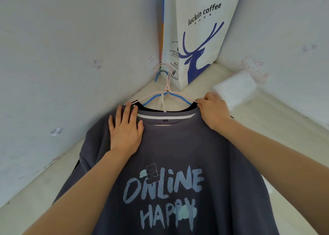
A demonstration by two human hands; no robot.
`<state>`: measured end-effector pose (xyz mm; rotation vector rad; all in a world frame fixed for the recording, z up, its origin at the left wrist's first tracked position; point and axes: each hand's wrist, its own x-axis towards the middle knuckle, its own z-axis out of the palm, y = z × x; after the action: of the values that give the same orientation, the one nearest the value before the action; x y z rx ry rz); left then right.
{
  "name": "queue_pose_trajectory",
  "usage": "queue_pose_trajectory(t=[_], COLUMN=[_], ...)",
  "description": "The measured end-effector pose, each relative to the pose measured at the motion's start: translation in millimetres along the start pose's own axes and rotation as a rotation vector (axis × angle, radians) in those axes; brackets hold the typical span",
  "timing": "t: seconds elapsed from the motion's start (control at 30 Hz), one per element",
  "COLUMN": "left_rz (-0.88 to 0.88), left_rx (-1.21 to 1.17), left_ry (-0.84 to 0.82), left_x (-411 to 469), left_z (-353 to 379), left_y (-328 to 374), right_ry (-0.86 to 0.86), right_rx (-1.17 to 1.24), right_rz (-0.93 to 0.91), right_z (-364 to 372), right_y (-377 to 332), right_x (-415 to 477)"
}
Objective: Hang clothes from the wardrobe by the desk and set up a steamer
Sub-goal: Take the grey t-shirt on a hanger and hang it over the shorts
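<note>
Grey T-shirt (pixel 170 145), left hand (pixel 125 130) flat on one shoulder, right hand (pixel 213 110) pinching the other.

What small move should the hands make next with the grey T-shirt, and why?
Probably smooth the right shoulder outward along the pink hanger. The right hand pinches the grey T-shirt there, while the left hand lies flat on the other shoulder, so the shirt looks hung but not yet settled.

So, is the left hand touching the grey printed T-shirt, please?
Touching: the head view shows the left hand lying flat on the grey printed T-shirt.
</note>
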<state>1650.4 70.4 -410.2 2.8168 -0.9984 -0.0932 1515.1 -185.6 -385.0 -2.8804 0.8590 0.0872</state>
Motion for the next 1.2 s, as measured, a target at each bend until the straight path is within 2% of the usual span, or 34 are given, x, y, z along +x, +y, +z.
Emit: queue_pose_trajectory(t=[0.13, 0.3, 0.53, 0.7, 0.97, 1.2], left_rz=[0.007, 0.013, 0.038, 0.104, 0.251, 0.349], left_rx=[0.011, 0.01, -0.004, -0.016, 0.008, 0.032], left_ry=[-0.035, -0.077, -0.129, -0.137, -0.151, -0.141], left_x=[-1.4, -6.4, -55.1, -117.0, -240.1, -340.2], left_z=[-2.9, -10.1, -20.7, -28.2, -27.9, -27.6], left_y=[-2.3, -2.4, 4.1, 12.3, -0.1, -22.0], right_ry=[-0.051, -0.071, -0.086, -0.133, -0.118, -0.086], right_rx=[-0.061, -0.019, -0.034, -0.019, 0.137, 0.113], right_rz=[0.032, 0.047, 0.08, 0.083, 0.164, 0.243], right_z=[1.7, -1.7, -6.1, -3.6, 5.8, 26.1], right_y=[-4.6, -9.2, -23.8, -46.0, -101.4, -137.0], right_x=[-9.2, -32.9, -98.3, -170.7, -312.5, -422.3])
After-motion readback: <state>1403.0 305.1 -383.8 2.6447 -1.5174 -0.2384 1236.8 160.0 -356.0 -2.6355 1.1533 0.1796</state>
